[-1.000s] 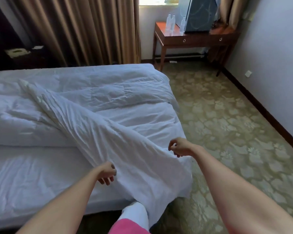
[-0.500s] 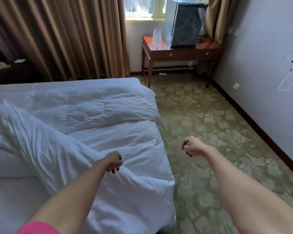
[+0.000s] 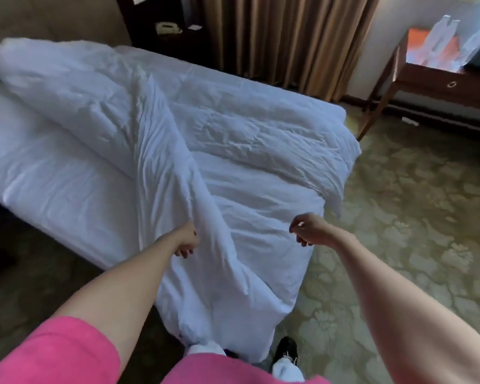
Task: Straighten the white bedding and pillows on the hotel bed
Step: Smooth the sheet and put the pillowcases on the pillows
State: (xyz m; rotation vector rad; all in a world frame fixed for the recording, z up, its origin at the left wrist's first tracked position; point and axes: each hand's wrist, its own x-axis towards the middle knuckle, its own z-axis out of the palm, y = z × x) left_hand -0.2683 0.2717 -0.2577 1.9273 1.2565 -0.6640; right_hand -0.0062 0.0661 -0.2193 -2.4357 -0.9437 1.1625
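So the bed (image 3: 53, 189) fills the left and middle, bare white sheet on the near left, dark floor beside it. The white duvet (image 3: 247, 139) is bunched in a long ridge running from the headboard end down to the foot corner, where it hangs over the edge near the person's shoes. Left hand (image 3: 187, 241) has its fingers curled, gripping that ridge of duvet. Right hand (image 3: 308, 230) hovers over the duvet, fingers loosely curled, holding nothing. Brown curtains (image 3: 283, 37) behind, patterned green carpet (image 3: 413, 217) on the right, wooden side table (image 3: 432, 79) with water bottles (image 3: 441, 31) on its tabletop.
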